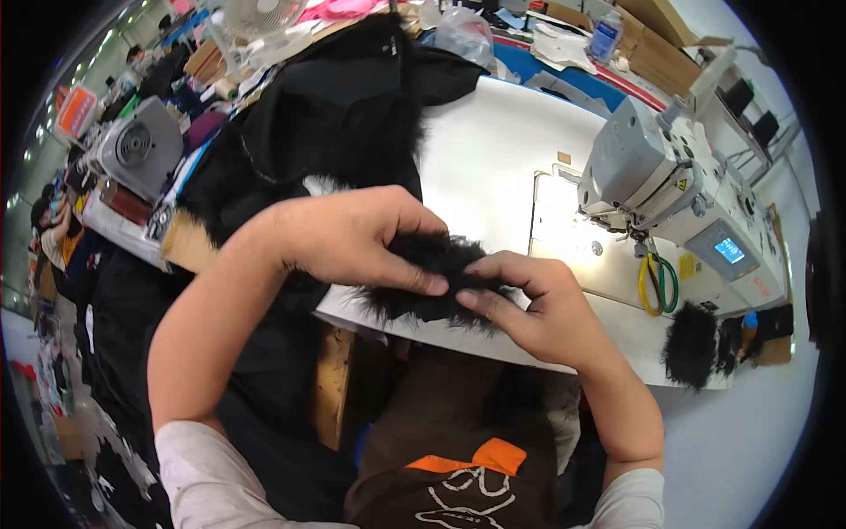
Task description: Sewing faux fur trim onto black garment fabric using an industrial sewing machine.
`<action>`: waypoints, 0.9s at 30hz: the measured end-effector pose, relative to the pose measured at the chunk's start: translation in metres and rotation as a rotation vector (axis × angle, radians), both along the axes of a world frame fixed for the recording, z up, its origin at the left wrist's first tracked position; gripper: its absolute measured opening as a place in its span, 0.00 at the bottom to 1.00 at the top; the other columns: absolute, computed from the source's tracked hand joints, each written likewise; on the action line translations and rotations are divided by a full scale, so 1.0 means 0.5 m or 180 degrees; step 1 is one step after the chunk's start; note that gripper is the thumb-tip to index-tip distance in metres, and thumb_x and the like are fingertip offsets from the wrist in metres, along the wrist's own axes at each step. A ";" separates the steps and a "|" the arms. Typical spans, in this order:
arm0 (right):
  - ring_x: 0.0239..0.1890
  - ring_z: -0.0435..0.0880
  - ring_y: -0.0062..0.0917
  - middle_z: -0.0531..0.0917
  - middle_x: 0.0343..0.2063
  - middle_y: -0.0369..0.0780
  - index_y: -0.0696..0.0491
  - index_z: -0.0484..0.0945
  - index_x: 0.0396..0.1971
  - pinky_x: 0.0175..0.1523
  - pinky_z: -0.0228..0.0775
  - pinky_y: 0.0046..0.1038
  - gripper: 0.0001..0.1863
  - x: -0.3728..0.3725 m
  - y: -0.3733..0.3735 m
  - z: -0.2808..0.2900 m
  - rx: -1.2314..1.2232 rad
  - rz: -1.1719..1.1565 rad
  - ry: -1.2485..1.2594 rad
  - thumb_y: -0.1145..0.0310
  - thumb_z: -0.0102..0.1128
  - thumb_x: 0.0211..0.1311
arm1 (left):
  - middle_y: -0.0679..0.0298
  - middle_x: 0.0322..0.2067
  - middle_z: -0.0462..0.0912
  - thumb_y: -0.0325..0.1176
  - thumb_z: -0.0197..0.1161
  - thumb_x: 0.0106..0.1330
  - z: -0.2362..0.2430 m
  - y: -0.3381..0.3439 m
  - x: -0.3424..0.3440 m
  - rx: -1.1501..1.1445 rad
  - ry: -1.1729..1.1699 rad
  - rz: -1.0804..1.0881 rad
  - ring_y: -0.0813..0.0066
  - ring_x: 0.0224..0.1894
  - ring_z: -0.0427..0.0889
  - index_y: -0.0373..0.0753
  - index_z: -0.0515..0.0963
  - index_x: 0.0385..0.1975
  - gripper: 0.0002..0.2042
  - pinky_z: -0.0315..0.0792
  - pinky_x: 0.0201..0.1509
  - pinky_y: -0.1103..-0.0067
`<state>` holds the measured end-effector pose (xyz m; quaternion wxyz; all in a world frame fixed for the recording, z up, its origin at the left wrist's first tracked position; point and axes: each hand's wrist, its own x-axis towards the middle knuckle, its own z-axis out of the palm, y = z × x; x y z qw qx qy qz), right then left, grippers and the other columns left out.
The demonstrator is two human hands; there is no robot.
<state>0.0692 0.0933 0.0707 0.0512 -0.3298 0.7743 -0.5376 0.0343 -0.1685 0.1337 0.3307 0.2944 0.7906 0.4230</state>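
Observation:
Both my hands are on a black furry fabric piece held over the front edge of the white sewing table. My left hand grips it from the left, thumb pressed on the fur and fingers curled over its back. My right hand pinches its right part between thumb and fingers. A grey-white sewing machine stands to the right, with yellow-and-green-handled scissors by its needle area. A large black fur-trimmed garment lies behind and left of my hands.
Dark fur scraps lie at the table's right end. A second machine stands at the left, with people beyond it. Behind are a plastic bottle, cardboard boxes and a white fan. Black cloth hangs at the left.

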 end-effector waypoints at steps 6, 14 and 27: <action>0.34 0.86 0.24 0.88 0.35 0.38 0.59 0.84 0.52 0.43 0.79 0.26 0.17 -0.002 0.020 -0.012 0.0072 -0.0142 -0.0396 0.75 0.75 0.65 | 0.60 0.36 0.89 0.35 0.71 0.73 -0.024 -0.006 0.008 0.0245 0.0184 -0.0136 0.81 0.37 0.78 0.31 0.83 0.51 0.15 0.76 0.46 0.76; 0.41 0.83 0.18 0.87 0.42 0.37 0.58 0.78 0.61 0.48 0.78 0.25 0.23 -0.011 0.018 0.049 -0.0021 0.0341 -0.1002 0.73 0.72 0.69 | 0.63 0.39 0.90 0.34 0.72 0.74 0.027 -0.002 0.032 -0.0446 0.0046 -0.0016 0.82 0.41 0.81 0.32 0.83 0.54 0.15 0.77 0.48 0.77; 0.35 0.85 0.30 0.88 0.35 0.43 0.55 0.87 0.44 0.46 0.76 0.32 0.11 -0.059 0.012 0.082 0.0710 0.2063 -0.0434 0.66 0.74 0.66 | 0.46 0.38 0.87 0.28 0.70 0.69 0.066 0.006 0.094 0.0002 0.0364 -0.0551 0.49 0.44 0.88 0.33 0.82 0.50 0.12 0.79 0.49 0.65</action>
